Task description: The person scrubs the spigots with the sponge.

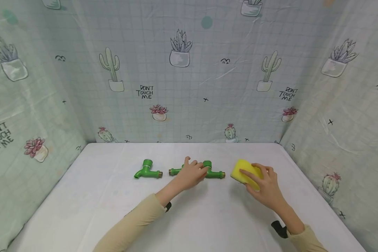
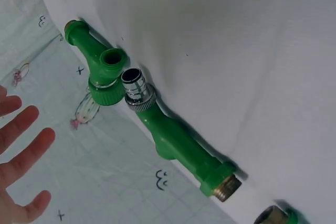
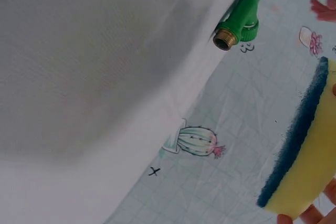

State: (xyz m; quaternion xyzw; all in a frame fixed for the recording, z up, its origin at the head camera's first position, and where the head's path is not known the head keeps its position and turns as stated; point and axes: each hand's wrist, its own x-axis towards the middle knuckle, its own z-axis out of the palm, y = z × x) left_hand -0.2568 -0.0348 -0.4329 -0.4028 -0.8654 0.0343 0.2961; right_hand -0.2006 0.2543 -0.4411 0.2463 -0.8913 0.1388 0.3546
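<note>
My right hand (image 1: 266,187) grips a yellow sponge (image 1: 244,171), held over the right side of the table. The right wrist view shows the sponge's dark blue scouring layer (image 3: 294,140). My left hand (image 1: 192,174) hovers above the middle of a row of green taps, its fingers spread and holding nothing. It partly covers the middle tap (image 1: 174,172), whose chrome spout end and brass thread show in the left wrist view. To its right lies another green tap (image 1: 215,174), and a third tap (image 1: 147,170) lies at the left, brass end pointing right.
A white table (image 1: 113,210) lies under the taps. Around its back and sides hangs a pale curtain (image 1: 204,115) printed with potted cacti. A dark strap (image 1: 279,229) is on the right wrist.
</note>
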